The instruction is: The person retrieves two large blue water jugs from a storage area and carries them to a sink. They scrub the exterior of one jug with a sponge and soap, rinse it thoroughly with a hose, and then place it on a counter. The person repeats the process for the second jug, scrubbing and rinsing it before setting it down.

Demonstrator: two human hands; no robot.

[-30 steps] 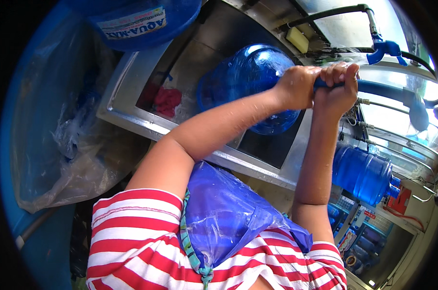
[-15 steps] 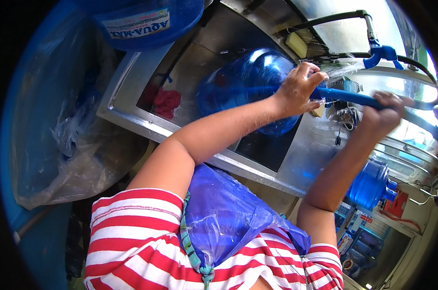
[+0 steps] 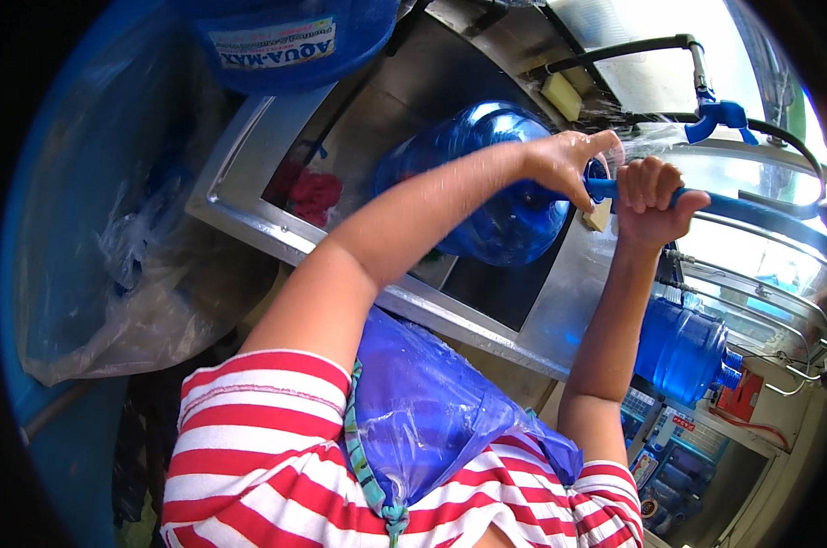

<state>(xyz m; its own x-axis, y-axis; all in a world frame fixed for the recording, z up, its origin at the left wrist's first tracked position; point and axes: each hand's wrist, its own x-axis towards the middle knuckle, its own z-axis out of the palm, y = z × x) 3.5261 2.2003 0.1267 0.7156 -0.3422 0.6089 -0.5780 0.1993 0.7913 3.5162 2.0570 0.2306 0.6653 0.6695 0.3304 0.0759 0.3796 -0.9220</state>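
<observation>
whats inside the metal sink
The metal sink holds a large blue bottle and, to its left, a red cloth. The bottle and the left forearm cover part of the bottom, so what lies there is hidden.

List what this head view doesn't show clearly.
Head view:
Blue water jug: neck partly covered by the left hand.
Blue rod in the right hand: inner tip indistinct behind left hand and jug.
Labelled blue container: cut off by the top edge.
Small blue items, lower right: unidentifiable at this size.
</observation>
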